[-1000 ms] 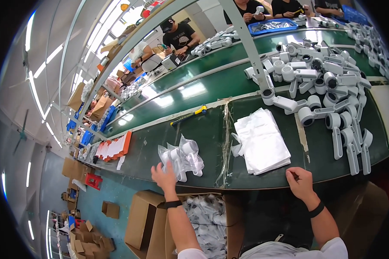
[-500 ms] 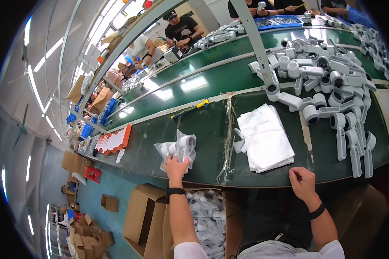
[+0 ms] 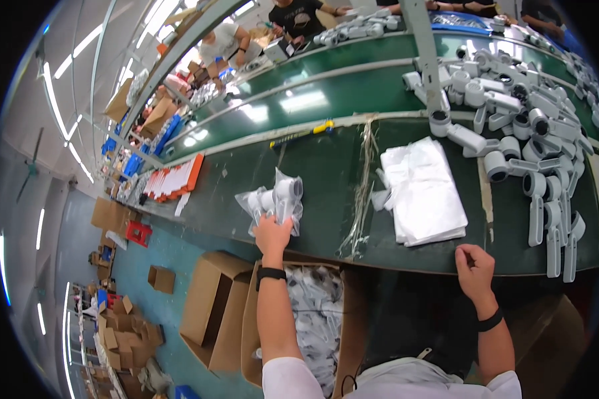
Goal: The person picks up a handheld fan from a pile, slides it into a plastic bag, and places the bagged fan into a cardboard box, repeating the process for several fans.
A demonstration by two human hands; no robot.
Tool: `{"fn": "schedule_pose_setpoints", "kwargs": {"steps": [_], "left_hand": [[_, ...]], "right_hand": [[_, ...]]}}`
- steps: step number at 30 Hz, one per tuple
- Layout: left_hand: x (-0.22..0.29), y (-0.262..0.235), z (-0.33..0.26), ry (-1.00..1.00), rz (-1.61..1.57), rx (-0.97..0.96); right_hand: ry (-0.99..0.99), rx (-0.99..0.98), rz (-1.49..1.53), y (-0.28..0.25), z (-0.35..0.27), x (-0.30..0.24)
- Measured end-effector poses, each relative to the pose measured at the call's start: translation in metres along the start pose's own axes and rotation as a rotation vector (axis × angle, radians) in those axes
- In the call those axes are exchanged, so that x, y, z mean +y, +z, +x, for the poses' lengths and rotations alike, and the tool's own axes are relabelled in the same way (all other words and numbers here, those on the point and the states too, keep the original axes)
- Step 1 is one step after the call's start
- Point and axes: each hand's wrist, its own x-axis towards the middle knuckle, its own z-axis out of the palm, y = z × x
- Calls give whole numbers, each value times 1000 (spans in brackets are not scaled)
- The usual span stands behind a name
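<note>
The bagged white parts, a clear plastic bag holding what look like two or three white handheld units, lie near the front edge of the green worktop. The left hand now grips the bag's near end; a second ago it only reached toward it, so the bag has gone from lying free to being grasped. The right hand stays at the worktop's front edge, loosely curled and holding nothing that can be made out. Between the hands lies a stack of flat clear bags, with a bundle of thin ties beside it. To the right is a heap of unbagged white units. Below the worktop stands an open carton of bagged pieces. Beyond, other people work along further green belts under strip lights.
</note>
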Motion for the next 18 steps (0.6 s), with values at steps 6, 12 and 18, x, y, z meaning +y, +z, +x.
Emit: {"fn": "schedule_pose_setpoints", "kwargs": {"steps": [6, 12, 18], "left_hand": [[-52, -6, -44, -57, -108, 143], [-173, 36, -155, -265, -224, 320], [-257, 130, -298, -781, -79, 31]], "right_hand": [[25, -44, -23, -2, 0, 0], [11, -71, -32, -1, -2, 4], [3, -67, -57, 1, -5, 3]]}}
